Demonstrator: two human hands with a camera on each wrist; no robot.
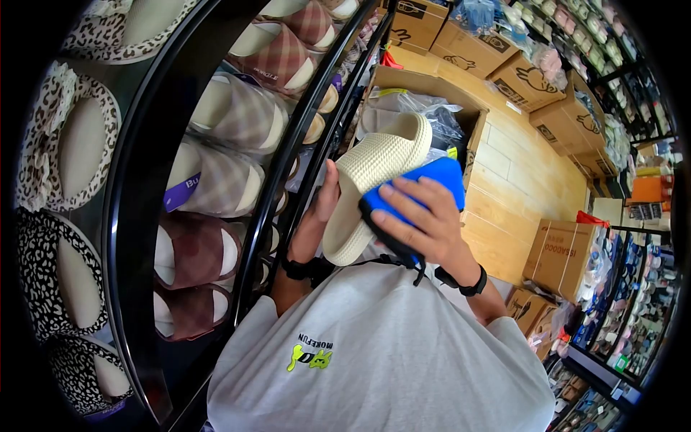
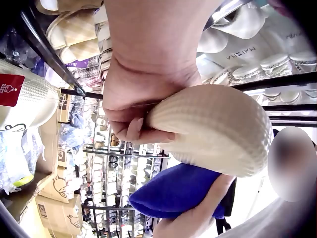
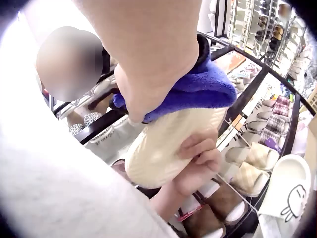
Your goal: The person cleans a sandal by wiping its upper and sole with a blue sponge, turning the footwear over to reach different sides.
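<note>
A cream slipper (image 1: 381,155) with a ribbed, woven-look texture is tilted in front of the person's chest. The left hand (image 1: 314,216) grips it from the sole side; in the right wrist view the left fingers (image 3: 200,148) curl over its edge. A fuzzy blue cloth pad (image 1: 445,180) with a black part and a dangling cord is held by the right hand (image 1: 425,223), fingers spread across it. In the left wrist view, the blue pad (image 2: 173,191) overlaps the slipper (image 2: 213,129) from below. Its contact side is hidden.
A shelf rack with black rails (image 1: 288,137) stands close on the left, lined with plaid slippers (image 1: 241,111). An open carton (image 1: 471,133) of bagged footwear lies just beyond the hands. More cartons (image 1: 529,75) stand along the wooden floor (image 1: 504,165), with stocked racks at right.
</note>
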